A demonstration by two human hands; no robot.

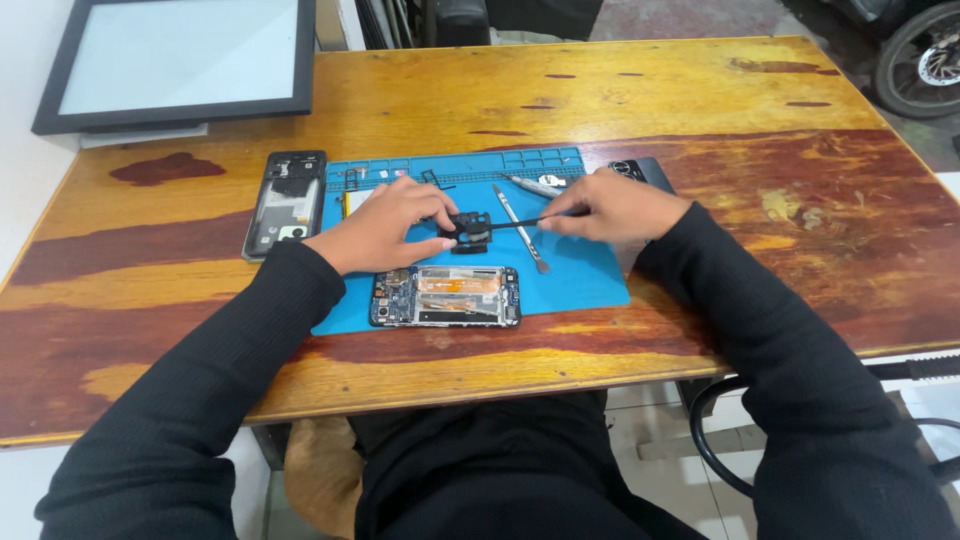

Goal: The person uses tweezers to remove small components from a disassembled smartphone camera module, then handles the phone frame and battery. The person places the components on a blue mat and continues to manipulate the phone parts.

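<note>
Head view: both hands worked on the blue mat (590, 275).
Left hand (385, 225): pinched the small black part (470, 230).
Right hand (615, 205): gripped a thin black tool (525, 222).
Progress: opened phone (446, 296) lay stripped, back cover (287, 203) set aside.

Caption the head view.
Left hand steadies a small black phone part; right hand probes it with a thin tool.

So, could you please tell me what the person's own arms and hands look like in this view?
Both arms are covered to the wrist by long black sleeves of a finely ribbed knit fabric, close-fitting and plain, with no visible markings. The left hand and the right hand are bare: no gloves, and no rings or watch that can be seen.
</note>
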